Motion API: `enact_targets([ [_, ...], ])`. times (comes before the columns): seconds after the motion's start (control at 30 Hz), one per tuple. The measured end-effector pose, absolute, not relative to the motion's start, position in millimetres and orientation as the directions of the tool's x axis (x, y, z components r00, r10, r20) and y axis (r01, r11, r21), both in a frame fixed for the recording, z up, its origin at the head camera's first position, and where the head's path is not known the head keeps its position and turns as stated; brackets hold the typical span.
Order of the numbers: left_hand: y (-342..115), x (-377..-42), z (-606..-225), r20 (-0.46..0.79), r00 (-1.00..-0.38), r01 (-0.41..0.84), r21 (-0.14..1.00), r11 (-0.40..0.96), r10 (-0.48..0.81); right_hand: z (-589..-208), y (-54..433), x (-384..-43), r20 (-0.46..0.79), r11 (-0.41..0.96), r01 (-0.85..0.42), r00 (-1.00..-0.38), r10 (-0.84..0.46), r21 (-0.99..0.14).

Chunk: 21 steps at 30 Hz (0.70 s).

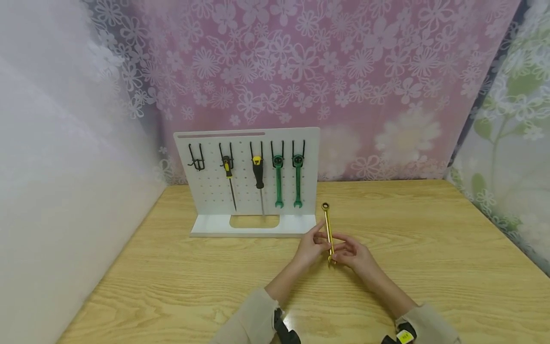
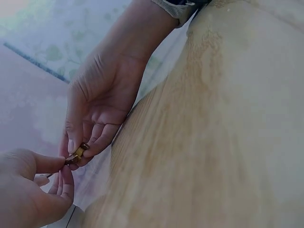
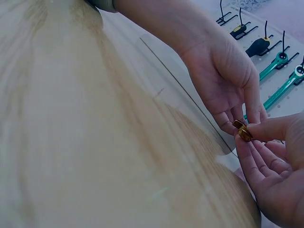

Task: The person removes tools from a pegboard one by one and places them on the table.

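A gold combination wrench [image 1: 328,229] stands nearly upright between the hands, its ring end up and its open end down. My left hand [image 1: 310,249] pinches it from the left between thumb and fingers, with one finger pointing up along the shaft. On the other side, my right hand [image 1: 355,259] pinches the lower part near the open end. Up close, the wrench's open end [image 2: 78,154] shows between both hands' fingertips in the left wrist view. The right wrist view shows that same end [image 3: 243,131]; the rest of the shaft is hidden behind fingers there.
Behind the hands stands a white pegboard [image 1: 206,191] on a base. From its hooks hang a small screwdriver [image 1: 227,168], a larger screwdriver [image 1: 258,172] and two green wrenches [image 1: 278,184]. The leftmost hook [image 1: 197,162] bears no tool. All stand on a wooden table [image 1: 172,286].
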<state>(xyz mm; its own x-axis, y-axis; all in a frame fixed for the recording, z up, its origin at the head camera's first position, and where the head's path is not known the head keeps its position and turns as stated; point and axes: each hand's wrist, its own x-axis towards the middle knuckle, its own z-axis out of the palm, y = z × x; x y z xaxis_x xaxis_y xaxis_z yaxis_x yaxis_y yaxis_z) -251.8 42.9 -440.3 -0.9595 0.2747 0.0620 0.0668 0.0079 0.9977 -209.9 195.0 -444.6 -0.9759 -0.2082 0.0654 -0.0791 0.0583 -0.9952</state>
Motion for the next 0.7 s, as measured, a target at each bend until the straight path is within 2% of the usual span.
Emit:
enact_targets([
  [0.7, 41.9, -253.3, -450.5, -0.007, -0.966, -0.004, 1.000, 0.010, 0.257, -446.8, 196.0, -210.6, 0.013, 0.136, -0.041, -0.979, -0.202, -0.990],
])
